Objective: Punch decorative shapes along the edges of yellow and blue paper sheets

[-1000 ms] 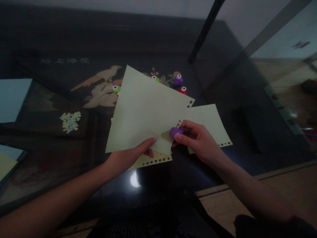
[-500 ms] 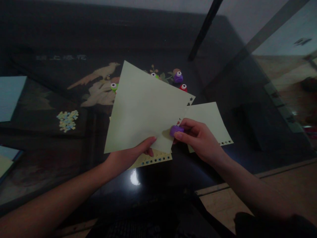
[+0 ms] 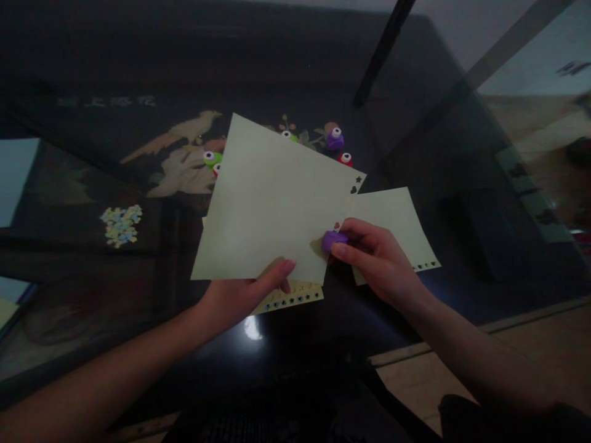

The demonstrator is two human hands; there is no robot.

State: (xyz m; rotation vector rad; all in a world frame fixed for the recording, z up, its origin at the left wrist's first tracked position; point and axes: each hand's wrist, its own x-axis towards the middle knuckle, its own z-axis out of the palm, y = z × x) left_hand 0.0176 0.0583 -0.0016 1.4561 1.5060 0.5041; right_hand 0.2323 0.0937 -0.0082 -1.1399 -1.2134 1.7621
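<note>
A pale sheet of paper (image 3: 272, 197) is held tilted above the table, with small star and heart holes along its right edge. My left hand (image 3: 252, 286) grips its lower edge, thumb on top and the other fingers mostly hidden beneath. Between the thumb and fingers of my right hand (image 3: 381, 255) is a purple craft punch (image 3: 333, 240), set on the sheet's right edge near the lower corner. Below lies a yellowish sheet (image 3: 305, 290) with a row of punched shapes. Another pale sheet (image 3: 392, 215), also punched along its near edge, rests to the right.
Behind the held sheet stand more punches: green (image 3: 212, 160), another purple (image 3: 335, 140) and red (image 3: 345, 160). A pile of small paper cutouts (image 3: 121, 226) lies on the left of the dark glossy table (image 3: 286, 344). Blue paper (image 3: 16, 178) sits at the far left.
The view has shifted slightly. The purple punch and my right hand stay at the sheet's right edge, and a red heart hole now shows more clearly just above the punch.
</note>
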